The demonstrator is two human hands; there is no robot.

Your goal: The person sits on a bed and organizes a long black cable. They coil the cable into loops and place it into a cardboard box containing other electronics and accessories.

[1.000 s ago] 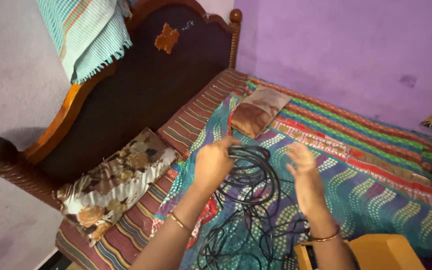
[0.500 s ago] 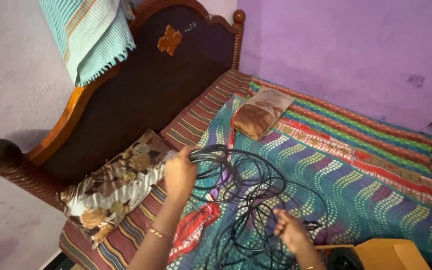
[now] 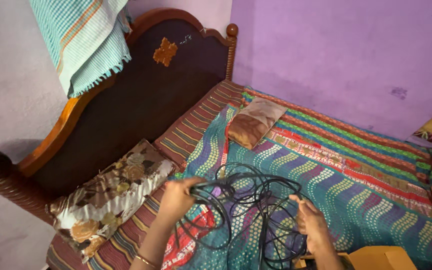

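Note:
A tangle of thin black cable (image 3: 248, 200) lies in loose loops on the patterned bedspread (image 3: 366, 200). My left hand (image 3: 176, 197) grips a bunch of the loops at the tangle's left side, lifted a little off the bed. My right hand (image 3: 313, 222) is at the tangle's right side with its fingers closed around a strand. Part of the cable hangs down between my forearms, out of the bottom of the view.
A floral pillow (image 3: 108, 195) lies left of my left hand against the dark wooden headboard (image 3: 141, 100). A small brown cushion (image 3: 253, 122) sits farther up the bed. A striped towel (image 3: 86, 40) hangs over the headboard. An orange box (image 3: 376, 257) is at the bottom right.
My left hand has dropped lower with the bunched loops. My right hand has risen from the lower cable and moved up along the right side of the tangle.

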